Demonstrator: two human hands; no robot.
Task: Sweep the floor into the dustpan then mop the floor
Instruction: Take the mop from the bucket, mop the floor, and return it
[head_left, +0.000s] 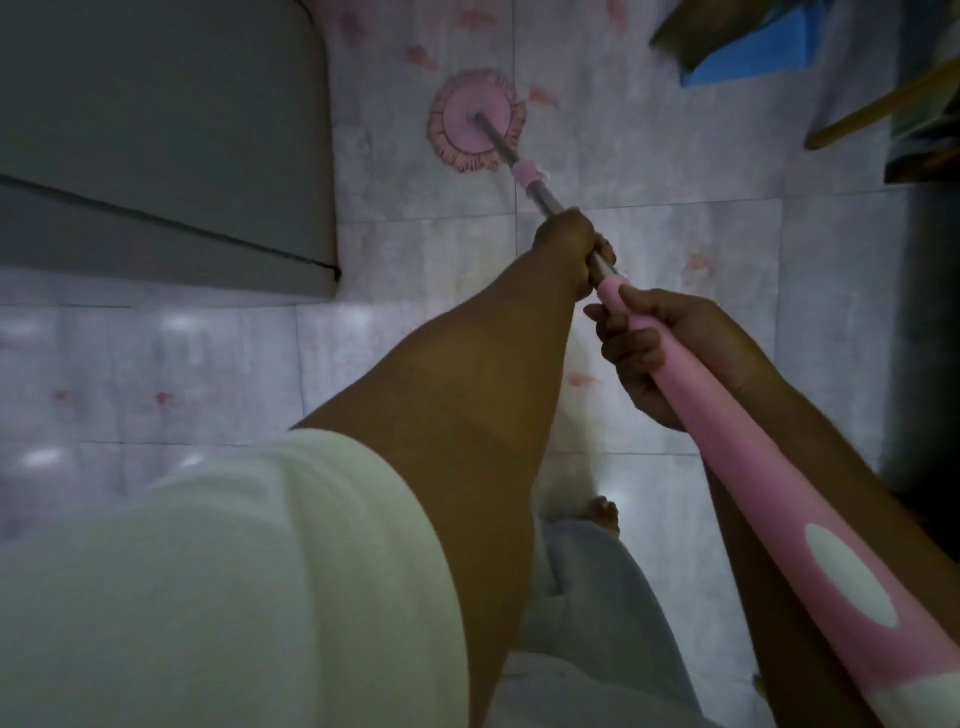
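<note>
From where I stand this looks like the mopping half of the job. The round pink mop head with its frayed cloth fringe (475, 122) lies flat on the pale marbled tile floor (665, 244), out ahead and near the big grey cushioned block (182, 130). The left hand (563, 247) is wrapped round the bare silver metal shaft (543, 200) low down, probably to steer and press, while the right hand (675, 353) curls round the thick pink plastic grip (753, 493) higher up, likely to drive the stroke.
</note>
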